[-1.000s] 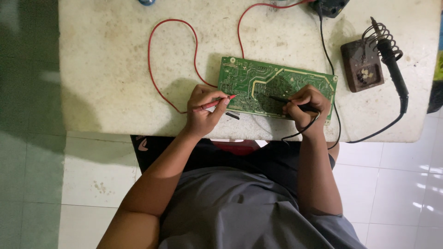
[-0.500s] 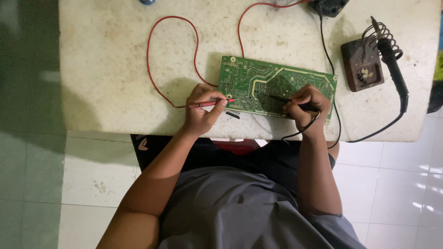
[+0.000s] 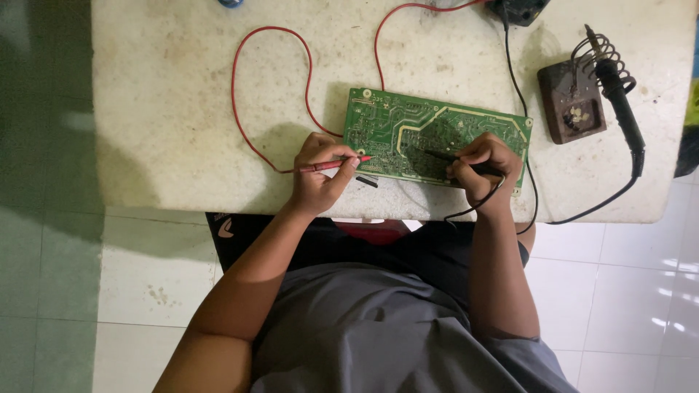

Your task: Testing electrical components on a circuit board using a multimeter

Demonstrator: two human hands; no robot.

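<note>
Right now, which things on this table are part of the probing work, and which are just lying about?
In use:
- green circuit board
- red probe in the left hand
- black probe in the right hand
- red lead and black lead

Lying about:
- soldering iron in its stand
- small black piece by the board's near edge

No package, label, sign or screen can be seen.

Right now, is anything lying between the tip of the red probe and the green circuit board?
Nothing visible does. The left hand holds the red probe with its tip right at the left edge of the green circuit board. A small black piece lies on the table just below that edge, clear of the tip.
</note>
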